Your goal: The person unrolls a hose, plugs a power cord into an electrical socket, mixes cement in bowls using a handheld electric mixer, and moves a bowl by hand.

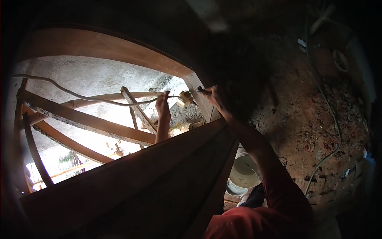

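Observation:
My left hand (162,106) reaches through the opening of a wooden frame (107,44), its forearm partly hidden behind the dark lower board. Its fingers are closed around a pale cable or thin hose (95,99), which crosses the opening from the left. A yellowish block-like thing (184,99) sits just right of that hand, where the cable seems to end. My right hand (216,97) is closed at the frame's pale side piece (197,88). At its fingertips is a small dark thing, too dim to name.
Wooden bars (87,117) and a pole cross the bright opening. Below my right arm stands a pale bucket (244,171) beside another container (236,189). Rubble and a long thin cable (336,125) lie on the dirty floor at right. A ring (340,60) lies farther off.

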Demonstrator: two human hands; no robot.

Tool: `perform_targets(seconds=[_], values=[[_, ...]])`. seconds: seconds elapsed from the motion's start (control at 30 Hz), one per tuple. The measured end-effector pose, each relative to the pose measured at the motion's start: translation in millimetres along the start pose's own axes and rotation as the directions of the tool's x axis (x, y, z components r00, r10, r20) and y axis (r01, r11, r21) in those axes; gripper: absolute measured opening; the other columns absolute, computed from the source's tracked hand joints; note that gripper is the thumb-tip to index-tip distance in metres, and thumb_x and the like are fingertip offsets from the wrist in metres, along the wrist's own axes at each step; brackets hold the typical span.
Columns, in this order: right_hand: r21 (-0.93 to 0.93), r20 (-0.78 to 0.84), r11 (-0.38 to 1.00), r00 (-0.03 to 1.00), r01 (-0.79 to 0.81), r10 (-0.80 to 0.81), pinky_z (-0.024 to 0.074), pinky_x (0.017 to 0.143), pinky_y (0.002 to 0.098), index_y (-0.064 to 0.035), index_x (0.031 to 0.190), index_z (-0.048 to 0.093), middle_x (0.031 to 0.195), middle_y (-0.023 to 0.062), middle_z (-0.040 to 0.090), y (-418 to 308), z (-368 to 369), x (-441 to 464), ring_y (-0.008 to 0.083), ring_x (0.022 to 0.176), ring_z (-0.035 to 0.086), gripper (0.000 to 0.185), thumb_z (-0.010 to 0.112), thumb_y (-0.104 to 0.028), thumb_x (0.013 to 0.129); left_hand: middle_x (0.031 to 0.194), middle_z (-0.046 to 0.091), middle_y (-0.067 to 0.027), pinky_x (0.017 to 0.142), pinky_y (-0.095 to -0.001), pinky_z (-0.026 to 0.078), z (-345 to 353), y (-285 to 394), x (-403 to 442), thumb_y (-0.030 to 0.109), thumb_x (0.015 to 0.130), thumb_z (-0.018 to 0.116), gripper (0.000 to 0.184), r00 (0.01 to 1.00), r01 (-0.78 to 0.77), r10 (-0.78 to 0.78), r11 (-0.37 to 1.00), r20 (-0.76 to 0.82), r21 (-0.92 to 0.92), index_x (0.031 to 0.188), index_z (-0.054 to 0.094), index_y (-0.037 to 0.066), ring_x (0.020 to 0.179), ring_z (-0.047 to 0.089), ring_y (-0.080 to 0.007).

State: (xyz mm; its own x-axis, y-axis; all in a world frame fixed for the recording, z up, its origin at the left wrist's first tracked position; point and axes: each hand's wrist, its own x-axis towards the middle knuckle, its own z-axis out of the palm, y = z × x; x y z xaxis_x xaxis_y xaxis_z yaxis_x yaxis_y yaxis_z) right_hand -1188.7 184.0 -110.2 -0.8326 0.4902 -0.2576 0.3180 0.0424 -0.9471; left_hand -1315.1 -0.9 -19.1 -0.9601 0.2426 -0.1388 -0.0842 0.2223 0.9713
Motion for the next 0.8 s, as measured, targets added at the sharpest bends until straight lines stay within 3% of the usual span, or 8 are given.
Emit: perform_targets(seconds=[0.07,0.2,0.3,0.37,0.5,0.63,0.73,0.8], values=[[-0.242,-0.19,0.936,0.934,0.254,-0.302,0.0486,0.06,0.0363,-0.0026,0.085,0.07,0.072,0.0139,0.066,14.2,6.9,0.0,0.0256,0.063,0.063,0.025,0.07,-0.027,0.078,0.089,0.065,-0.0055,0.076,-0.029,0.042,-0.5,-27.0,-5.6,0.027,0.085,0.067,0.024,0.988,0.144,-0.151,0.927,-0.006,0.346,0.09,0.066,0.004,0.086,0.056,-0.0116],[-0.384,-0.058,0.907,0.975,0.175,-0.213,0.0481,0.062,0.0362,-0.0038,0.084,0.07,0.076,0.0156,0.066,20.8,15.6,-0.8,0.0294,0.068,0.062,0.024,0.071,-0.027,0.075,0.088,0.065,-0.0088,0.076,-0.031,0.045,2.5,-87.1,-43.6,0.022,0.078,0.075,0.028,0.948,0.2,-0.198,0.98,0.25,0.014,0.094,0.062,0.003,0.084,0.059,-0.0161],[-0.303,-0.079,0.873,0.903,0.381,-0.422,0.046,0.068,0.0397,-0.0056,0.077,0.064,0.074,0.0143,0.063,39.2,24.0,-6.8,0.0312,0.074,0.061,0.019,0.075,-0.02,0.071,0.088,0.061,-0.0072,0.071,-0.0301,0.045,10.8,-109.3,-59.9,0.018,0.078,0.073,0.027,0.937,0.315,-0.331,0.939,0.115,0.136,0.097,0.059,0.003,0.081,0.059,-0.0169],[-0.33,-0.036,0.853,0.898,0.404,-0.439,0.045,0.069,0.0391,-0.0057,0.079,0.059,0.074,0.0133,0.06,48.0,34.9,-1.7,0.031,0.074,0.059,0.021,0.071,-0.021,0.072,0.089,0.058,-0.006,0.064,-0.0296,0.045,11.3,-115.2,-65.8,0.014,0.079,0.071,0.024,0.865,0.501,-0.498,0.865,0.064,-0.037,0.097,0.059,0.003,0.077,0.056,-0.0153],[-0.327,-0.006,0.757,0.8,0.566,-0.6,0.0442,0.07,0.0394,-0.0056,0.081,0.053,0.074,0.0119,0.056,73.4,56.2,3.1,0.0309,0.074,0.057,0.023,0.067,-0.022,0.071,0.076,0.057,0.0006,0.053,-0.025,0.039,14.8,-121.9,-62.4,0.012,0.079,0.069,0.018,0.93,0.344,-0.343,0.939,0.131,0.015,0.094,0.061,0.006,0.063,0.05,-0.0077],[-0.392,0.008,0.784,0.854,0.481,-0.52,0.0445,0.068,0.0399,-0.0068,0.073,0.052,0.07,0.0138,0.058,74.7,55.4,1.8,0.0315,0.077,0.058,0.025,0.074,-0.016,0.066,0.068,0.056,0.0042,0.051,-0.0214,0.035,27.1,-108.4,-67.2,0.015,0.084,0.066,0.01,0.963,0.249,-0.256,0.965,0.086,0.087,0.088,0.063,0.006,0.058,0.047,-0.0037],[-0.457,0.108,0.742,0.859,0.49,-0.501,0.0452,0.07,0.0396,-0.0049,0.08,0.054,0.075,0.0122,0.058,66.2,52.8,-6.2,0.0306,0.074,0.058,0.025,0.065,-0.025,0.07,0.068,0.057,0.0033,0.051,-0.0211,0.034,25.3,-109.5,-67.6,0.018,0.088,0.063,0.013,0.972,0.213,-0.221,0.972,0.075,0.103,0.088,0.065,0.005,0.059,0.047,-0.003],[-0.575,0.06,0.594,0.753,0.563,-0.655,0.0456,0.07,0.0393,-0.0053,0.08,0.054,0.074,0.0116,0.057,67.0,58.5,-6.8,0.0294,0.072,0.057,0.026,0.064,-0.027,0.07,0.068,0.057,0.0033,0.053,-0.021,0.035,25.9,-110.0,-68.1,0.02,0.089,0.061,0.016,0.97,0.223,-0.231,0.969,0.073,0.11,0.088,0.065,0.004,0.061,0.049,-0.0035]])
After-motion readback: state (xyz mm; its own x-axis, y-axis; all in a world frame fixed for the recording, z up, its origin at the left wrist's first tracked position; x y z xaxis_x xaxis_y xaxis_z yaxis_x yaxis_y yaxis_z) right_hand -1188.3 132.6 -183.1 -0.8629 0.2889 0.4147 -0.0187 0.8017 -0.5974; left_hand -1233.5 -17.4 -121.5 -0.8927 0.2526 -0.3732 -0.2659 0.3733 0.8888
